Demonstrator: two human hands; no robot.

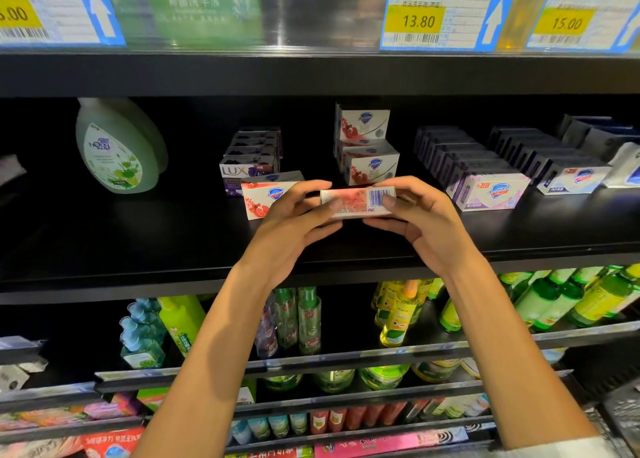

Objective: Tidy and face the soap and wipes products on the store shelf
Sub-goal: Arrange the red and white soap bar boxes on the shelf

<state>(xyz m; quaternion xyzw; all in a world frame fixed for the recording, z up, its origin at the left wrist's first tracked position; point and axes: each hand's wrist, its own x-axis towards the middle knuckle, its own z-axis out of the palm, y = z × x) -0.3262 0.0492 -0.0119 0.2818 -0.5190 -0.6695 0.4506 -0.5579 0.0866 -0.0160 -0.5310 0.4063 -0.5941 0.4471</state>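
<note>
Both hands hold one red-and-white soap box above the black shelf, its barcode side turned toward me. My left hand grips its left end and my right hand pinches its right end. A second pomegranate soap box lies tilted just left of it, partly behind my left fingers. Behind stand a stack of the same white boxes, purple Lux boxes, and rows of lilac and blue-white soap boxes.
A green hand-wash bottle stands at the shelf's left. Price tags hang on the shelf edge above. Lower shelves hold green and yellow bottles and pink packs. Bare shelf lies in front of the boxes.
</note>
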